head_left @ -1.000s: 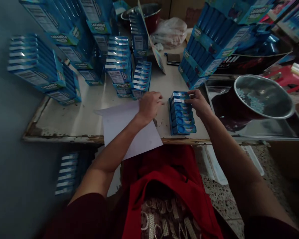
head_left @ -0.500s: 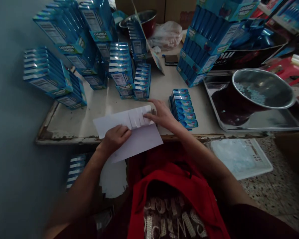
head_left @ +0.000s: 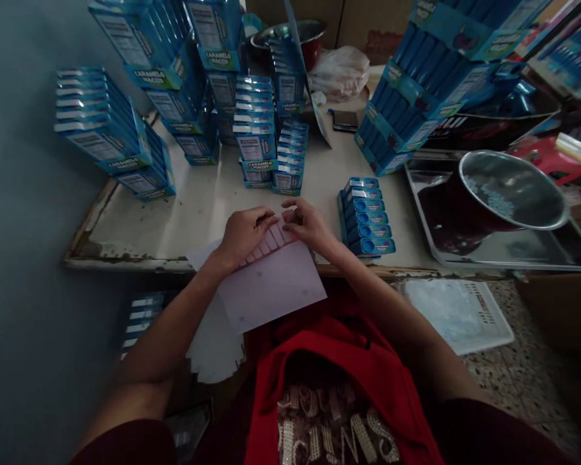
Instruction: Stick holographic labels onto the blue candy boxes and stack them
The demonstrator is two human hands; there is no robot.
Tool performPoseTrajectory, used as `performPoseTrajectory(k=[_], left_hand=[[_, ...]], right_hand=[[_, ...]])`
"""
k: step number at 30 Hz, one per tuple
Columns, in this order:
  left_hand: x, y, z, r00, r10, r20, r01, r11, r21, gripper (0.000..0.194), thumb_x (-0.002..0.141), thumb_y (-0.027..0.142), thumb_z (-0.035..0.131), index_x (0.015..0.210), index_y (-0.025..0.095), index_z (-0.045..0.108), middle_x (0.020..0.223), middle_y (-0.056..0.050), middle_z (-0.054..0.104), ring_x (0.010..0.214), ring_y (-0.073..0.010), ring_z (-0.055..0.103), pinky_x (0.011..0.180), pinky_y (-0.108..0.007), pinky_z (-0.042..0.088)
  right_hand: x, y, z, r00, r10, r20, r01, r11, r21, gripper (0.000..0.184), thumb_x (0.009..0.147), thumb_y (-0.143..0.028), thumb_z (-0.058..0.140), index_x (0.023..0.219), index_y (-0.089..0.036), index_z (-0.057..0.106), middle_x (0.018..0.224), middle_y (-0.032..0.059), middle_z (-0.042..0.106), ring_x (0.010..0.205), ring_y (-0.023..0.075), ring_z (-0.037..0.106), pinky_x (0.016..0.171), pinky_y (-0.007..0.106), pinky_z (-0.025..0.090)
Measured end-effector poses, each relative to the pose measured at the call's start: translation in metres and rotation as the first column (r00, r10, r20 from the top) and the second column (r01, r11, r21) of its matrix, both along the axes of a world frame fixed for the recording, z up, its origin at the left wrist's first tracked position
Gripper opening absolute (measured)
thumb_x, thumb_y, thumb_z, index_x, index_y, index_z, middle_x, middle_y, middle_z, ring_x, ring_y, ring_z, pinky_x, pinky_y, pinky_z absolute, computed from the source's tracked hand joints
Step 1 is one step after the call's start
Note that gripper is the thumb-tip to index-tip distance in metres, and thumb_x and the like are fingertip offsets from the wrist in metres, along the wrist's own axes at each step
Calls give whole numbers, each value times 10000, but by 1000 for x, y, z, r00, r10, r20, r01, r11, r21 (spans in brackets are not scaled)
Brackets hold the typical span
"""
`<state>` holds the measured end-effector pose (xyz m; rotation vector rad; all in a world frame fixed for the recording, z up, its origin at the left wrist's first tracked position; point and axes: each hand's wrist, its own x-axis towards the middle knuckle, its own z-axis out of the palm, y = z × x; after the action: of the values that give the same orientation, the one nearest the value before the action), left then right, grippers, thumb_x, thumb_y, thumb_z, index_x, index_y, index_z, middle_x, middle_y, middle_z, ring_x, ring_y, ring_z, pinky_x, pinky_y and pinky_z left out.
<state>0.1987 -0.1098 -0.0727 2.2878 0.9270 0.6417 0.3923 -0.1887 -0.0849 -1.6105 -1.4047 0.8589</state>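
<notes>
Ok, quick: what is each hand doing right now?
Left hand: fingers curled, pressing on the white sheet at its row of strips.
Right hand: pinching the sheet's top edge; exact grip cannot be told.

— What kind of place am I looking at through the head camera?

— I'd call it a small packing workshop, maybe the back room of a shop. A worn bench with a chipped front edge stands against a plain wall, and it is crowded with stacks of blue candy cartons, some printed "CARAMELO MACIZO".

— Anything besides cartons?

— I see a row of small blue boxes near the bench edge, a metal tray carrying a steel bowl with pale blue pieces inside, and a white plastic crate on the speckled floor.
</notes>
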Motion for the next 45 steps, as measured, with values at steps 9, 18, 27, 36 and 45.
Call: performPoseTrajectory(k=[9, 18, 27, 36, 45], left_hand=[[13, 12, -1, 999, 32, -32, -39, 971, -236, 218, 897, 419, 699, 840, 249, 822, 898, -59, 838, 864, -266, 749, 797, -358, 513], [28, 4, 18, 980, -53, -194, 4, 970, -244, 244, 888, 409, 664, 814, 232, 814, 913, -62, 831, 886, -264, 724, 792, -359, 471], [38, 20, 8, 951, 36, -308, -58, 996, -63, 198, 909, 416, 717, 851, 272, 839, 894, -84, 830, 879, -303, 729, 749, -372, 462], [65, 39, -25, 990, 28, -138, -3, 985, 173, 257, 919, 255, 749, 1153, 192, 834, 1252, -153, 794, 1244, -376, 686, 1113, -499, 505], [113, -35, 12, 861, 14, 508, 400, 599, -694, 730, 786, 863, 799, 1056, 185, 771, 1086, -135, 814, 1010, -277, 777, 878, -401, 616]], right_hand=[[-5, -39, 1, 618, -48, 784, -135, 977, 167, 514, 1117, -205, 479, 1587, -367, 609, 1624, 88, 640, 1473, 357, 559, 1245, 594, 398], [-10, -43, -18, 459, -33, 888, -132, 986, 105, 490, 1159, -172, 341, 1583, -91, 571, 1406, 206, 728, 1237, 327, 629, 1055, 491, 492], [-7, -58, -6, 548, -42, 836, -69, 993, 95, 326, 1148, -198, 461, 1289, -202, 755, 1278, 126, 763, 1129, 293, 628, 966, 455, 446], [24, -93, 55, 868, -342, 361, 242, 925, 294, 120, 1001, -239, 723, 959, -227, 835, 985, 58, 781, 921, 210, 683, 841, 363, 507], [89, -97, 63, 833, -448, -326, 504, 857, 110, 237, 799, -451, 918, 880, -234, 869, 833, 15, 799, 800, 170, 684, 774, 330, 547]])
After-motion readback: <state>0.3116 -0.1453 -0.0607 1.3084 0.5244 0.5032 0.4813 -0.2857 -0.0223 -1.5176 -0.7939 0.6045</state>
